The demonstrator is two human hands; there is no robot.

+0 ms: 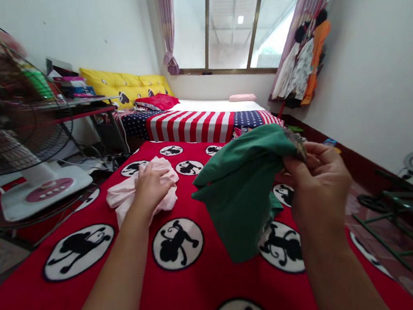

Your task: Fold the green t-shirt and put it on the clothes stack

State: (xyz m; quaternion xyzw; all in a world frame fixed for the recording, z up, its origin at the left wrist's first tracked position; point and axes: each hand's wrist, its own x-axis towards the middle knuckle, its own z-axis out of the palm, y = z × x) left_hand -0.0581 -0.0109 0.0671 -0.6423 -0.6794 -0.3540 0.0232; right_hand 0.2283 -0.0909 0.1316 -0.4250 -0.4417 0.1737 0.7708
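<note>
My right hand point(316, 173) pinches a green piece of fabric point(245, 175) by its gathered upper corner, where a mottled brownish patch shows. The fabric hangs down in folds above the red bed cover point(226, 280); what kind of garment it is, I cannot tell. To the left, my left hand point(153, 187) rests on a crumpled pale pink cloth point(121, 195), its fingers curled into the folds and the thumb apart. That cloth lies on the cover, which is printed with black monkey figures in white ovals.
A standing fan point(43, 185) is at the left, before a cluttered desk point(92, 105). Behind, a second bed bears a flag-patterned cover point(192, 126) and a red pillow point(157, 101). Clothes point(300, 68) hang by the window; a green metal frame point(399, 224) stands at the right.
</note>
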